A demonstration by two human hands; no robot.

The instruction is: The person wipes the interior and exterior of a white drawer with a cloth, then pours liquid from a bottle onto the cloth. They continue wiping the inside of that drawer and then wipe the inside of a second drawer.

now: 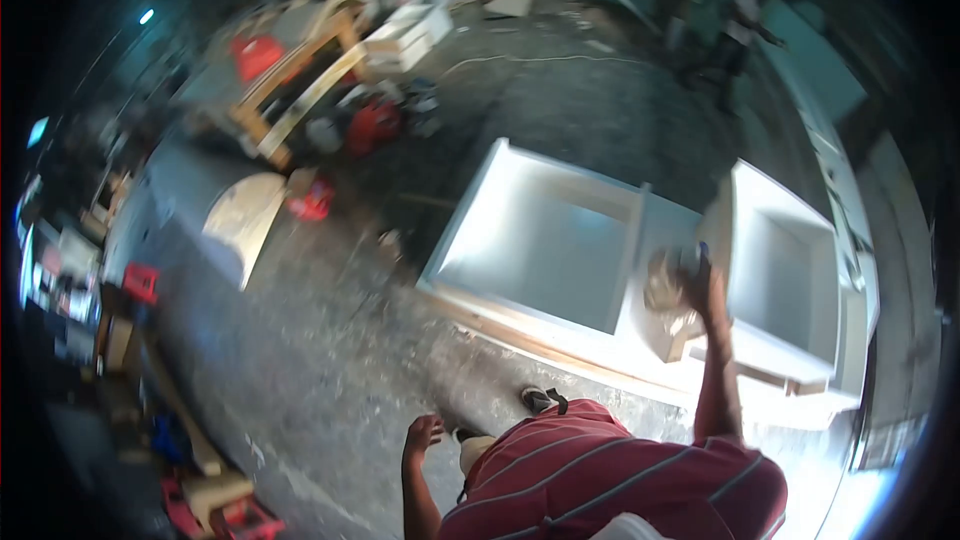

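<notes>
My right hand (704, 285) reaches out over a white cabinet frame, its fingers closed around something dark with a bit of blue, smeared by motion. Just left of it sits a blurred tan and brown bundle (663, 282), whose kind I cannot make out. The white cabinet frame (530, 318) lies on the floor, with a large open compartment to the left of that hand. To the right of it stands a white box-like compartment (738, 230). My left hand (425, 432) hangs low by my side, fingers loosely bent and apart, with nothing in it.
Concrete floor (330, 370) spreads to my left. A grey panel (170, 210) and a rounded wooden board (245, 220) lie there. Further off are red bags (373, 127), a wooden frame (290, 90) and a white drawer unit (405, 37). Another person (740, 20) stands at the back right.
</notes>
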